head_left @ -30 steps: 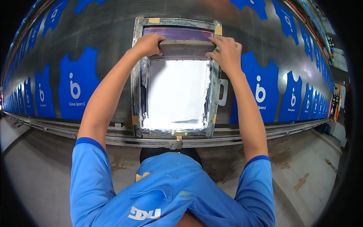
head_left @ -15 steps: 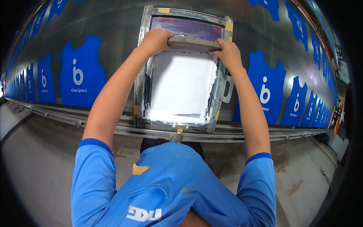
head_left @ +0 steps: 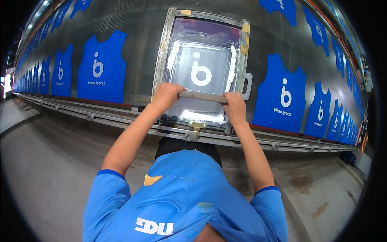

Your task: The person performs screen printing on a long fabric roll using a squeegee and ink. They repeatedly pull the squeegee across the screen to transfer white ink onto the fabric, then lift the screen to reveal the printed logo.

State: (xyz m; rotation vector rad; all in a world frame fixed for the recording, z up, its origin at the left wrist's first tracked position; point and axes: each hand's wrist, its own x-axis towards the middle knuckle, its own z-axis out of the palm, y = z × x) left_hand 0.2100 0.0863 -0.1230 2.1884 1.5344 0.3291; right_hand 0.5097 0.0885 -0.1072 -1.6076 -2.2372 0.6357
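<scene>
From where I stand, both hands are closed round the bar point(head_left: 201, 96), the left hand point(head_left: 166, 96) on one end and the right hand point(head_left: 236, 105) on the other. The bar lies across the screen point(head_left: 163, 48), close to its near end. Beyond the grip, the panel point(head_left: 185, 66) looks wiped thin, with a white mark showing plainly on it. White ink point(head_left: 232, 66) is heaped along both edges of that panel. I'd judge this pass nearly done: only a short strip is left on the person's side of the grip, before the screen's near edge. The blue shirts on either side of the grip, one to the left point(head_left: 113, 60) and one to the right point(head_left: 296, 80), carry the same mark with small lettering under it, so those look finished. The screen with its bar sits between them on the dark table point(head_left: 141, 40).

Some things I can't make out. The bar's underside is out of sight, and the bar covers most of whatever lies below the mark. The pale patch just nearer than the grip could be ink or glare. Whatever cloth is under the screen stays hidden. The left hand and forearm block part of the near left side, and the farthest shirts shrink to slivers.
</scene>
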